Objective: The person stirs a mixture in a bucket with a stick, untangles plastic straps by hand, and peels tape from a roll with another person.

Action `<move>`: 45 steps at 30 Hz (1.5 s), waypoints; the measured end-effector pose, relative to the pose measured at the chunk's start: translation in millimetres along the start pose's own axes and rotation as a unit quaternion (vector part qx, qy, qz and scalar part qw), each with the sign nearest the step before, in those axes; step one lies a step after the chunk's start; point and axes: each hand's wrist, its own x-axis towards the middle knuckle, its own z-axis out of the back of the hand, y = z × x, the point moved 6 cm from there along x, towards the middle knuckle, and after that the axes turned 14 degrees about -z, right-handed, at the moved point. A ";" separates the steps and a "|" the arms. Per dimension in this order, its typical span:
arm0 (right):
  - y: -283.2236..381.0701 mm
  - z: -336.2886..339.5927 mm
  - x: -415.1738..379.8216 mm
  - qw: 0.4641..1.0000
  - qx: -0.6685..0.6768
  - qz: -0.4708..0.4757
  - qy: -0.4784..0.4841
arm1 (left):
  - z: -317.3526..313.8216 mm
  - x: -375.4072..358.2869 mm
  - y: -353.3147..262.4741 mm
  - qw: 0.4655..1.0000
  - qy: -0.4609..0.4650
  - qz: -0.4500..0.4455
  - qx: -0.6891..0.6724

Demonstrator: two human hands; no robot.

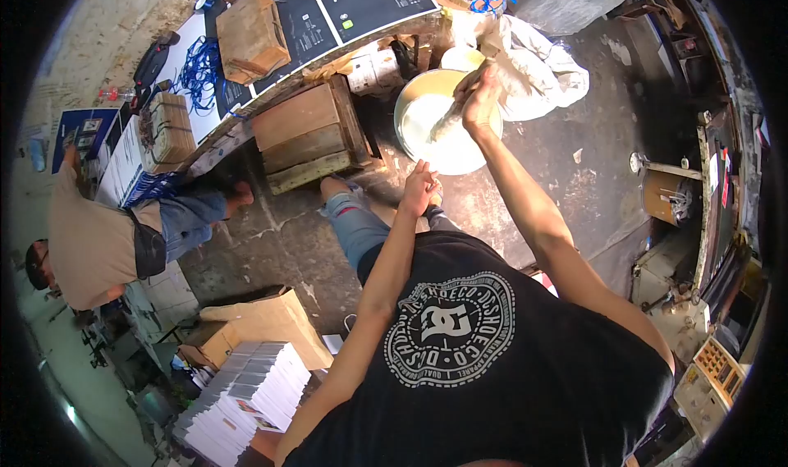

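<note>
My right hand is over the far side of a wide round tub. Its fingers bend around a pale greyish, blurred thing that slants down into the tub; its kind does not show. White material fills the tub's inside. My left hand hovers near the tub's front rim, fingers loosely bent and slightly apart, with nothing visible in it. A crumpled white sack lies right behind my right hand, beside a smaller pale container.
Left of the tub stands a wooden box under a long worktable with a wooden block and blue straps. Another person stands at its left end. Paper stacks are at lower left, shelving at right.
</note>
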 end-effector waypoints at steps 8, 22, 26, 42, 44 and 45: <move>93.8 1.0 17.9 1.000 0.007 -0.019 0.002 | 10.0 7.8 11.4 0.999 0.020 -0.020 -0.017; 50.9 -5.4 -4.5 0.996 0.013 0.040 0.074 | 6.9 3.6 8.1 1.000 0.000 -0.008 0.016; 26.6 6.7 -0.9 0.990 0.007 0.071 0.118 | 4.7 5.5 2.9 0.999 -0.013 -0.008 0.032; 8.2 8.2 -4.4 0.971 0.044 0.043 0.232 | 17.3 19.8 1.3 0.999 -0.037 -0.004 0.038; 52.6 -2.7 -13.8 0.967 0.056 0.039 0.244 | 18.1 10.9 9.2 0.999 -0.027 -0.018 0.023; 48.7 -4.5 -11.5 0.964 0.059 0.055 0.252 | 17.6 9.9 8.8 0.999 -0.025 -0.019 0.028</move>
